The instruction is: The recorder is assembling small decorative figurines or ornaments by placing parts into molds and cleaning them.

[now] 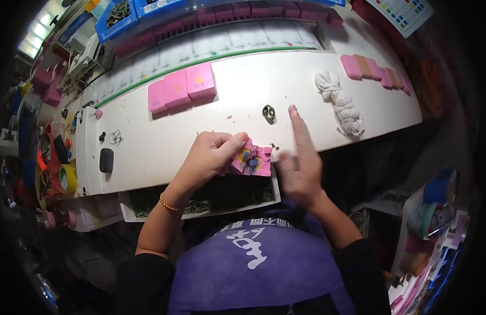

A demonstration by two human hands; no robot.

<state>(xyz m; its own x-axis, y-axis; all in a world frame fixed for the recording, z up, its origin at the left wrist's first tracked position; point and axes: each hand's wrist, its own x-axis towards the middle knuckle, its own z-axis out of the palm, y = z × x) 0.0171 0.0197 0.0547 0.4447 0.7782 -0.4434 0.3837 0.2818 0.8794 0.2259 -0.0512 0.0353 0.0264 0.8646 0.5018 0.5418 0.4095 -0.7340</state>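
My left hand (214, 152) is closed, pinching a crumpled pink piece (263, 164) stained yellow and dark blue in its middle. What the pink piece is made of I cannot make out. To the right of it, my right hand (306, 173) is held with the fingers stretched upward and nothing visible in it; its thumb is smeared by motion. A small dark ring-shaped piece (269, 114) lies on the white table (243, 89) just beyond both hands. Dark crumbs are scattered near the pink piece.
An open drawer (201, 214) of dark green pieces sits below my hands. Three pink blocks (175, 88) stand beyond my left hand. A twisted white cloth (340, 105) and banded pink blocks (366, 67) lie at right. Behind a green strip (201, 63) are blue bins (114, 29).
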